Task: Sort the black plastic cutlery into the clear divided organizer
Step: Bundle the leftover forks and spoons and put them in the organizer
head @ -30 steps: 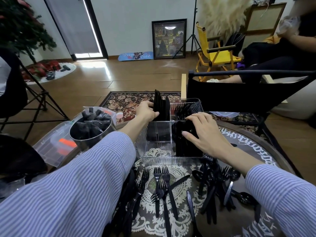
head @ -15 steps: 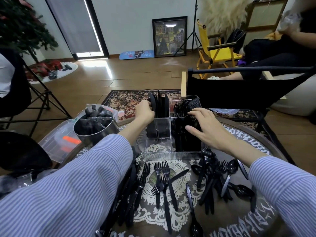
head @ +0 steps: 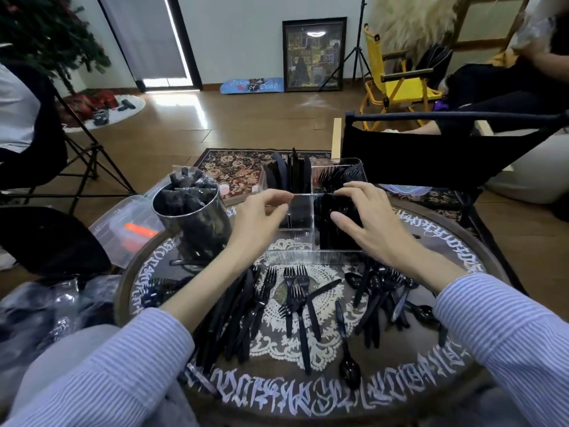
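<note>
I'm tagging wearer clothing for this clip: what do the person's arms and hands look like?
Both arms wear long sleeves of light blue cloth with fine white stripes: the left sleeve and the right sleeve are pushed partway up the forearms. The left hand and right hand are bare: no gloves, and no rings or watch visible.

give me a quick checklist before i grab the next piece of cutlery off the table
1. Left hand free: ok, fingers loosely curled at the organizer, holding nothing visible.
2. Right hand free: cannot tell, fingers rest on the spoons in the near right compartment.
3. Knives and forks in separate back compartments: ok.
4. Loose forks reachable in front of the organizer: ok.
5. Loose pile of spoons at right tangled: not ok, they overlap.
6. Near left compartment contents: cannot tell.
</note>
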